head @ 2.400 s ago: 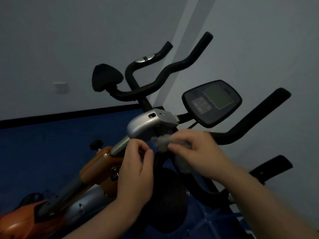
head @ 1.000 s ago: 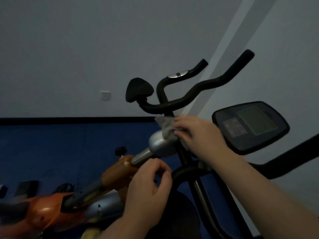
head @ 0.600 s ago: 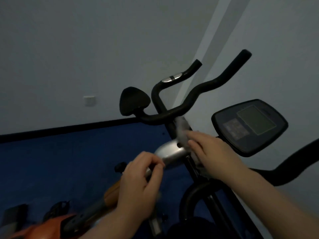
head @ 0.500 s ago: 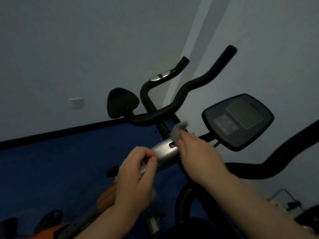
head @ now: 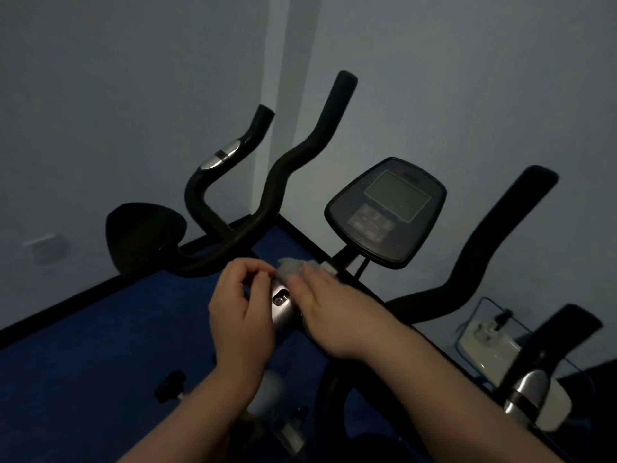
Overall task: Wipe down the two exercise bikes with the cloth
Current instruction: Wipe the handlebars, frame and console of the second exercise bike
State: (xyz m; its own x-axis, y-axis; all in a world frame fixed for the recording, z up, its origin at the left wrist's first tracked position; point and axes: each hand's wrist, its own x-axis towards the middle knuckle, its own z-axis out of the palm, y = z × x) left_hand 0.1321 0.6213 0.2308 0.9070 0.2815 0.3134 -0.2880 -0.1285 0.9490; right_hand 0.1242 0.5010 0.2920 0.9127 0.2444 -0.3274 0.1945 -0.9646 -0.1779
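A small grey cloth [head: 292, 267] lies on the top of the silver stem bracket [head: 280, 307] of one exercise bike. My right hand [head: 329, 312] holds the cloth and presses it onto the bracket, fingers pointing left. My left hand [head: 240, 312] hovers beside the bracket's left side with its fingers curled and nothing visible in them. This bike's black handlebars [head: 270, 192] and black pad [head: 143, 238] rise behind my hands. The second bike's console [head: 387, 208] and black handlebar [head: 484, 248] stand to the right.
Grey walls meet in a corner behind the bikes, with a wall socket [head: 46, 248] at the left. A white power adapter [head: 484, 339] with cables lies on the blue floor [head: 100, 345] at the right. A black adjusting knob [head: 170, 385] sticks out low down.
My right hand has brought the cloth down from the handlebar stem onto the top of the silver bracket. My left hand has stayed curled beside the bracket. The view has swung to the right.
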